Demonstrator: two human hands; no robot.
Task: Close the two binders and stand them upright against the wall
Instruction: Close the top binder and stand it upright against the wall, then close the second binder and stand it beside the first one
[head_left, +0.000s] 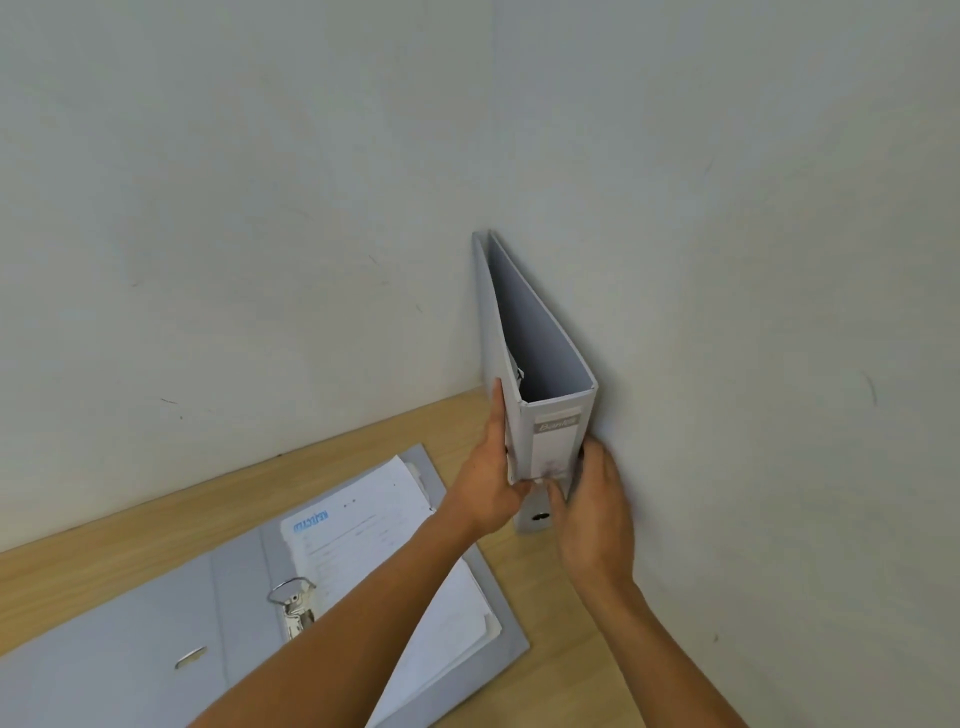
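Both hands, left hand and right hand, clasped around upright grey binder against wall.

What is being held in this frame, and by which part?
The upright binder, by the lower spine end: left hand on its left cover, right hand on the wall side.

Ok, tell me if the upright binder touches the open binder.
Apart. In the head view, bare desk shows between the foot of the upright binder and the open binder, lying flat.
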